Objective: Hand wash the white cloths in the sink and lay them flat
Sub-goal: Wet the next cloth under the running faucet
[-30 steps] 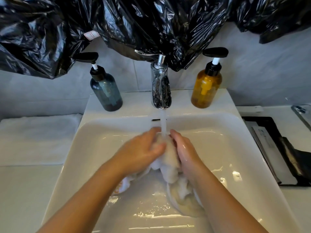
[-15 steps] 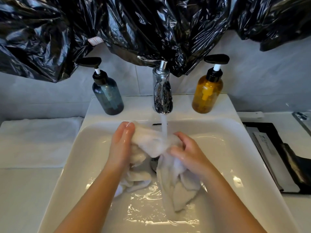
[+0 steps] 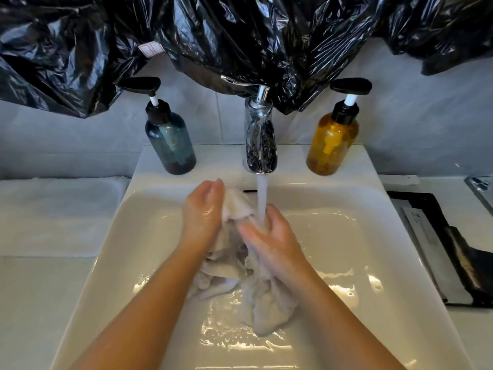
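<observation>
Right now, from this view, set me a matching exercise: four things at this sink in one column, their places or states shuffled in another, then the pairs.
Things:
1. blue bottle
2. amber bottle
3. tap
4. cloth

Places or states:
A. running water
B. left of the tap
C. wet, gripped by left hand and right hand
D. right of the tap

Pairs: 1-B, 2-D, 3-A, 4-C.

At eleven o'clock, teal pump bottle [image 3: 170, 145]; at one o'clock, amber pump bottle [image 3: 332, 144]; across twelve, crumpled black plastic bags [image 3: 240, 36] hanging; at three o'clock, black tray [image 3: 429, 206].
</observation>
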Available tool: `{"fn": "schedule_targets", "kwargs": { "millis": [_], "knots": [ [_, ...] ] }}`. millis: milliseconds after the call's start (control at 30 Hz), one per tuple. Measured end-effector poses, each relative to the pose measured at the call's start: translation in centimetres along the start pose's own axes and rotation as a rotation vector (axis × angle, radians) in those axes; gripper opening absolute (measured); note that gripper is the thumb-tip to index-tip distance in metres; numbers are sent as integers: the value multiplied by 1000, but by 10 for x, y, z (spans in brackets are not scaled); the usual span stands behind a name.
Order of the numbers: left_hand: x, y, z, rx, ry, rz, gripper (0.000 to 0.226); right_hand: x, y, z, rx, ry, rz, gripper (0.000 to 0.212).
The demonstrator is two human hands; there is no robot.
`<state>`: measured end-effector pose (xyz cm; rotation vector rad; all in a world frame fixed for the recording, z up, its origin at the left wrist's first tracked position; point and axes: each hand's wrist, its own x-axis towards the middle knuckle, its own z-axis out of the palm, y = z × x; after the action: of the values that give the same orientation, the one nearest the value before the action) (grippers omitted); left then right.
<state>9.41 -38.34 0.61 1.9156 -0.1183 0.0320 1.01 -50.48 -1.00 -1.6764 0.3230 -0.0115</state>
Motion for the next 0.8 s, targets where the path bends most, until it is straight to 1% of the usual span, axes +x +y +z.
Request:
{"fn": "schedule_targets", "kwargs": {
  "millis": [33,67,100,167,200,233,300,333,400,433,467,500,567,600,633,667,700,733,767,800],
  "knots": [
    [5,2,-14,41,-21,-25,20,-1,0,-5,-92,-23,1,24],
    [8,3,-26,122,-91,-60,15,-1,0,-11,-98,-8,-2,33],
    [11,4,-38,290,-206,-63,19,0,-1,-15,-44,31,7,41],
    [13,10,-54,723,-465,27,20,1,-2,-22,77,91,-46,51],
    [9,16,-55,814,-551,88,17,0,-2,-24,123,87,-78,54],
    [2,20,-51,788,-621,134,25,-2,-4,-23,169,64,-99,55],
    [-14,24,-35,578,-705,119,50,-4,-5,-23,269,0,-107,58],
    [-20,25,-27,480,-688,96,52,-3,-4,-24,329,-25,-114,59],
    [-25,21,-15,293,-531,64,30,0,2,-30,403,-52,-101,60],
    [-24,21,-14,190,-442,60,23,1,4,-33,370,-65,-86,60],
    [-24,24,-13,72,-397,51,21,2,6,-35,283,-92,-73,58],
    [-24,23,-12,-59,-377,42,22,3,8,-35,171,-139,-52,54],
    [-25,25,-13,-312,-373,-42,27,2,11,-32,-9,-235,-4,52],
    [-24,25,-16,-394,-358,-91,29,2,11,-31,-37,-247,-2,53],
    [-23,25,-18,-435,-329,-128,26,3,12,-31,-19,-219,-10,49],
    [-22,24,-20,-427,-291,-153,19,5,13,-32,43,-147,-12,39],
    [-21,22,-21,-389,-255,-161,14,7,11,-34,161,-63,-7,31],
    [-23,21,-21,-351,-240,-152,20,7,8,-34,334,3,12,27],
    [-26,20,-19,-331,-240,-130,28,8,4,-31,553,20,48,25],
    [-32,22,-14,-311,-254,-106,32,8,1,-26,768,-3,104,28]
  ]
}}
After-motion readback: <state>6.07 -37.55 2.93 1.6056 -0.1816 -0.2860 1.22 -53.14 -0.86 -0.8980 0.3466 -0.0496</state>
